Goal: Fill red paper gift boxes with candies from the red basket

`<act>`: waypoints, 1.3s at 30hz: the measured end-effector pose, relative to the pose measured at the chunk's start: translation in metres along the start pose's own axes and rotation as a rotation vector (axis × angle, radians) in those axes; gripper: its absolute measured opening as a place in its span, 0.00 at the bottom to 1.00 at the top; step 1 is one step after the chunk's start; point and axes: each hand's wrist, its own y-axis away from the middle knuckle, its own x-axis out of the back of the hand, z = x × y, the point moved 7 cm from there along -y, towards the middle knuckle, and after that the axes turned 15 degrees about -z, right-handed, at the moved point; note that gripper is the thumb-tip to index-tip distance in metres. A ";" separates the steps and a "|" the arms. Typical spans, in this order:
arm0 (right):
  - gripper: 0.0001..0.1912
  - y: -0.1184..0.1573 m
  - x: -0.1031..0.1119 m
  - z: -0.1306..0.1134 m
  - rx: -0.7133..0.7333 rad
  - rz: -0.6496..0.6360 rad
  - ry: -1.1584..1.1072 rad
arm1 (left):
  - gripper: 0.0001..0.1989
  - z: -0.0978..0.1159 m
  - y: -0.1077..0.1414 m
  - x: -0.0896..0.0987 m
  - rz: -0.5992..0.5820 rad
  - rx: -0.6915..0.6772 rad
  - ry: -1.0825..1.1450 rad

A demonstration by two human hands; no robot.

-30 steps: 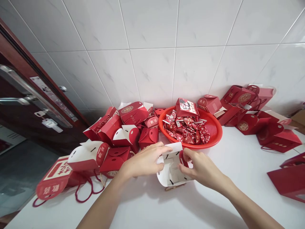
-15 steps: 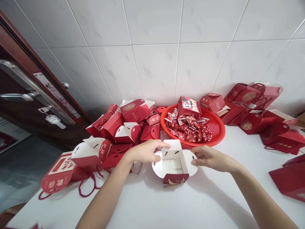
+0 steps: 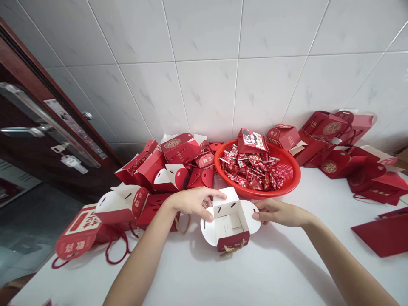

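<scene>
Between my hands an open red gift box [image 3: 232, 226] rests on the white table, its white inside facing up and its flaps spread. A twisted rope handle [image 3: 231, 250] hangs at its front. My left hand [image 3: 196, 203] grips the box at the left, thumb over the rounded left flap and fingers at the back flap. My right hand [image 3: 276, 211] pinches the rounded right flap between thumb and fingers. Just behind the box stands a red plastic basket [image 3: 291, 180] holding many small red packets [image 3: 255, 170]. A closed printed box [image 3: 253, 140] lies on top of them.
Several red gift boxes [image 3: 180, 146] crowd the left, some open, with cord handles trailing on the table [image 3: 204, 280]. More red boxes [image 3: 331, 161] pile up at the right, and a red panel [image 3: 381, 233] lies nearer. A tiled wall [image 3: 207, 93] rises behind; a door with keys [image 3: 72, 163] is left.
The gift box has shifted slightly left and turned a little, its front right corner swinging away from me. Both hands moved with it. The red panel at the far right has shifted left.
</scene>
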 end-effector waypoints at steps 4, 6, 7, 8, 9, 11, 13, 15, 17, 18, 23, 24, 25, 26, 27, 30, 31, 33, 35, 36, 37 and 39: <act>0.27 0.001 0.004 0.001 -0.011 0.068 -0.007 | 0.44 -0.004 -0.002 0.005 0.026 -0.021 0.057; 0.27 0.002 0.006 0.001 -0.008 0.103 -0.013 | 0.43 -0.003 -0.002 0.007 0.032 -0.017 0.041; 0.26 0.002 0.006 0.000 -0.002 0.102 -0.014 | 0.44 -0.003 -0.002 0.007 0.030 -0.006 0.026; 0.26 0.001 0.004 0.000 0.008 0.089 -0.014 | 0.44 -0.004 -0.001 0.007 0.024 0.010 0.011; 0.26 0.000 0.002 -0.001 0.020 0.067 -0.014 | 0.45 -0.004 0.000 0.008 0.014 0.029 0.001; 0.27 -0.004 -0.003 -0.002 0.046 0.029 -0.019 | 0.47 -0.006 0.002 0.008 -0.012 0.061 -0.001; 0.27 -0.007 -0.005 -0.003 0.056 0.020 -0.016 | 0.47 -0.006 0.003 0.009 -0.015 0.051 0.020; 0.28 -0.007 -0.004 -0.005 0.048 0.043 -0.001 | 0.43 -0.004 0.003 0.014 0.050 -0.002 0.047; 0.28 -0.002 0.001 -0.007 0.025 0.101 0.025 | 0.38 -0.001 0.001 0.020 0.154 -0.037 0.055; 0.28 0.001 0.003 -0.008 0.017 0.131 0.041 | 0.37 0.000 0.000 0.021 0.188 -0.035 0.048; 0.29 0.011 -0.001 -0.014 0.116 0.007 0.149 | 0.34 0.008 -0.005 0.014 0.172 -0.010 -0.023; 0.30 0.010 -0.007 -0.011 0.126 -0.064 0.149 | 0.35 0.010 -0.005 0.014 0.172 -0.008 -0.032; 0.31 0.009 -0.012 -0.005 0.119 -0.123 0.136 | 0.35 0.010 -0.004 0.013 0.168 0.000 -0.038; 0.32 0.007 -0.017 0.002 0.099 -0.158 0.112 | 0.35 0.010 -0.003 0.013 0.157 0.011 -0.039; 0.33 0.006 -0.020 0.009 0.077 -0.166 0.083 | 0.35 0.010 -0.002 0.012 0.138 0.020 -0.035; 0.33 0.003 -0.026 0.021 0.075 -0.130 0.023 | 0.34 0.010 0.004 0.010 0.068 0.007 -0.019; 0.33 0.003 -0.028 0.022 0.093 -0.118 0.016 | 0.33 0.011 0.006 0.009 0.053 -0.013 -0.017; 0.35 0.003 -0.030 0.020 0.147 -0.105 0.003 | 0.31 0.017 0.013 0.011 0.048 -0.083 -0.035; 0.36 0.003 -0.030 0.014 0.226 -0.078 -0.011 | 0.26 0.026 0.021 0.013 0.054 -0.209 -0.075; 0.36 0.004 -0.029 0.011 0.275 -0.057 -0.025 | 0.23 0.031 0.025 0.013 0.057 -0.278 -0.096; 0.35 0.004 -0.028 0.009 0.323 -0.033 -0.041 | 0.20 0.036 0.029 0.015 0.066 -0.339 -0.113; 0.33 0.004 -0.025 0.007 0.393 0.019 -0.072 | 0.15 0.041 0.034 0.018 0.094 -0.408 -0.135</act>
